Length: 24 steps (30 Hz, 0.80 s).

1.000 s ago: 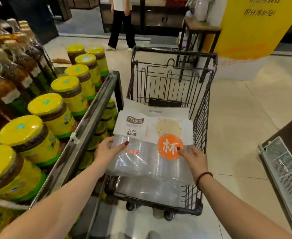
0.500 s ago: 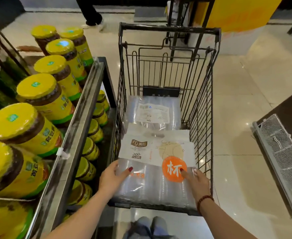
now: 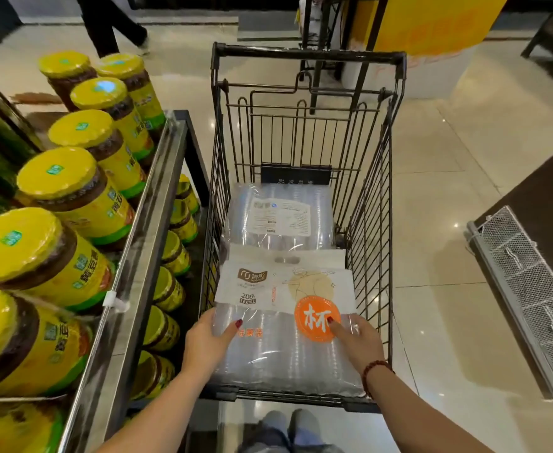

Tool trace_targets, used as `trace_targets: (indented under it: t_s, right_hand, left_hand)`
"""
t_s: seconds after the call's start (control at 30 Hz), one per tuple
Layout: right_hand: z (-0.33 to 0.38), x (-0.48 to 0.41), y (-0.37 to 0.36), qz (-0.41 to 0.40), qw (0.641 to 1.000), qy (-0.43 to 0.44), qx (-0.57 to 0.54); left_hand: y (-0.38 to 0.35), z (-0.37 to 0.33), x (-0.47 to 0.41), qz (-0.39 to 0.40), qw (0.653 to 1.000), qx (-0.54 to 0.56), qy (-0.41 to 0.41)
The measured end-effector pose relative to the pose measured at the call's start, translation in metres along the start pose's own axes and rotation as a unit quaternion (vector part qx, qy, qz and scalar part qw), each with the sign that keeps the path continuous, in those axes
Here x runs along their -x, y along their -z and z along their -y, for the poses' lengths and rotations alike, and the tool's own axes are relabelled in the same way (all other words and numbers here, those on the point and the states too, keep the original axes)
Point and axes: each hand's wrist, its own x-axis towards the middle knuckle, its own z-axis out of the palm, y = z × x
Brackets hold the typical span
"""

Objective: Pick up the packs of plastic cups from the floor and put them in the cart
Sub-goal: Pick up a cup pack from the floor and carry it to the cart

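A pack of clear plastic cups (image 3: 278, 351) with a white label and an orange round sticker lies in the near end of the black wire cart (image 3: 376, 178). My left hand (image 3: 208, 343) grips its left edge, thumb on top. On the other side my right hand (image 3: 355, 338) holds its right edge, thumb on the orange sticker. A second pack of cups (image 3: 278, 214) lies flat at the far end of the cart's basket, partly under the near pack.
A metal shelf (image 3: 144, 256) with several yellow-lidded jars (image 3: 56, 204) stands tight against the cart's left side. A wire mesh rack (image 3: 530, 289) stands at the right. A person's legs (image 3: 111, 24) walk past at the far left. Tiled floor lies to the right.
Both hands have lowered the pack from above the cart's rim down into the basket. The view has tilted down and the second pack has come into sight.
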Motion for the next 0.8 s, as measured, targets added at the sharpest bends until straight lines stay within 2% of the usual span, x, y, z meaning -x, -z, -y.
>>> trace_targets:
  t_s: [0.13, 0.2, 0.3, 0.4, 0.53, 0.7, 0.8]
  right_hand:
    - [0.027, 0.011, 0.009, 0.005, 0.991, 0.078, 0.109]
    - [0.047, 0.017, 0.018, 0.006, 0.981, 0.121, 0.149]
    - [0.078, 0.026, 0.035, -0.020, 0.957, 0.184, 0.224]
    - [0.093, 0.031, 0.059, -0.075, 0.930, 0.221, 0.284]
    - [0.091, 0.045, 0.105, -0.164, 0.891, 0.223, 0.359]
    - [0.059, 0.075, 0.169, -0.254, 0.849, 0.164, 0.433]
    - [0.030, 0.100, 0.205, -0.286, 0.836, 0.110, 0.455]
  left_hand:
    - [0.011, -0.013, -0.009, -0.041, 0.991, -0.125, -0.041]
    - [0.017, -0.034, -0.015, -0.064, 0.975, -0.183, -0.104]
    - [0.017, -0.080, -0.025, -0.038, 0.945, -0.248, -0.208]
    - [0.004, -0.130, -0.029, 0.002, 0.891, -0.312, -0.329]
    - [-0.034, -0.189, -0.019, 0.052, 0.814, -0.357, -0.455]
    - [-0.095, -0.241, 0.016, 0.126, 0.717, -0.378, -0.572]
    - [-0.131, -0.262, 0.049, 0.166, 0.649, -0.397, -0.628]
